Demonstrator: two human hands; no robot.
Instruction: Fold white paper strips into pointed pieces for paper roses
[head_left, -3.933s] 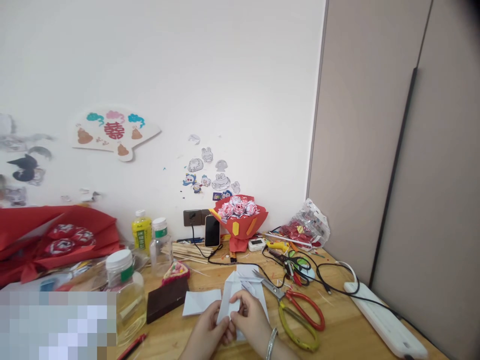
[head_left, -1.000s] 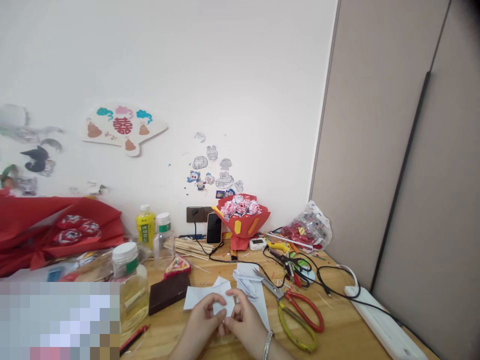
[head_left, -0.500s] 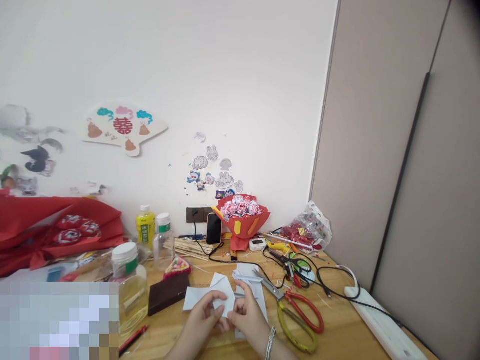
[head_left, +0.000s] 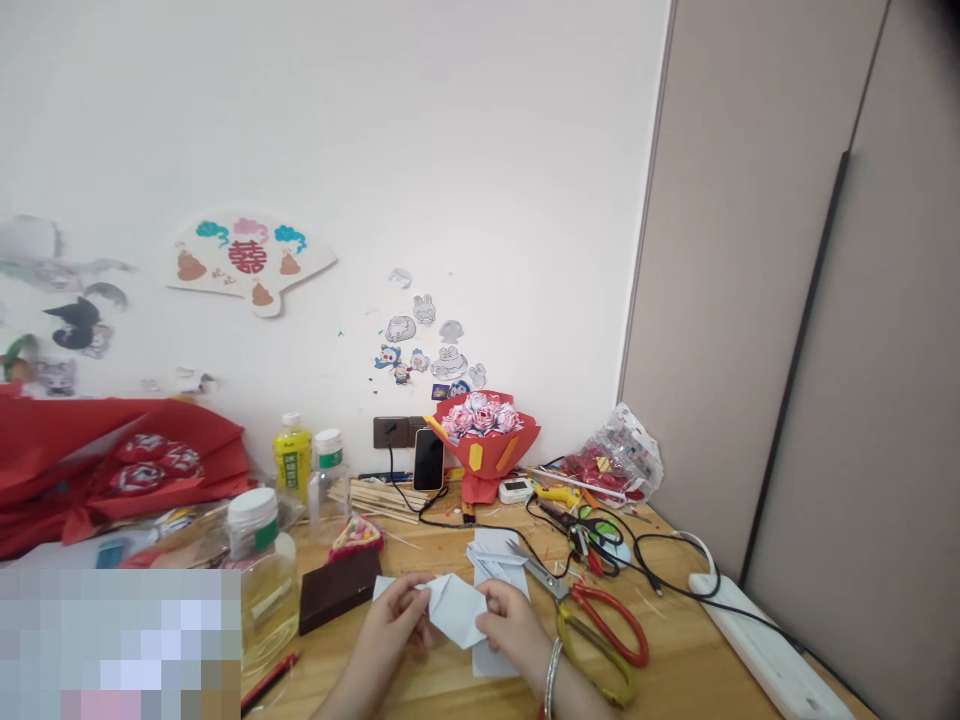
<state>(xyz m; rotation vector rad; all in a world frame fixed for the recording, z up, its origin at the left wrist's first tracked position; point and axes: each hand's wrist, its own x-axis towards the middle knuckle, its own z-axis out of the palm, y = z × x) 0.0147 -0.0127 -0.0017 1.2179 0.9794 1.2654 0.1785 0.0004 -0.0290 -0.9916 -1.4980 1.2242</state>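
A folded white piece of paper (head_left: 456, 610) is held level between both hands above the wooden table. My left hand (head_left: 400, 612) pinches its left end, where a strip sticks out behind the fingers. On its right edge, my right hand (head_left: 510, 622) closes thumb and fingers. Partly under the right hand lie more white paper strips (head_left: 496, 560), some folded. Large scissors (head_left: 592, 620) with one red and one yellow-green handle rest to the right, blades touching the strips and slightly apart.
A dark brown box (head_left: 339, 588) and a jar of yellowish liquid (head_left: 266, 600) stand left. Behind are a phone (head_left: 428, 460), a red paper bouquet (head_left: 487, 450) and wooden sticks (head_left: 375, 497). Black cables (head_left: 637, 570) and a white power strip (head_left: 765, 640) lie right.
Both hands have moved slightly apart, and the paper has turned so its folded face lies flatter and wider between them. The scissors have stayed in place.
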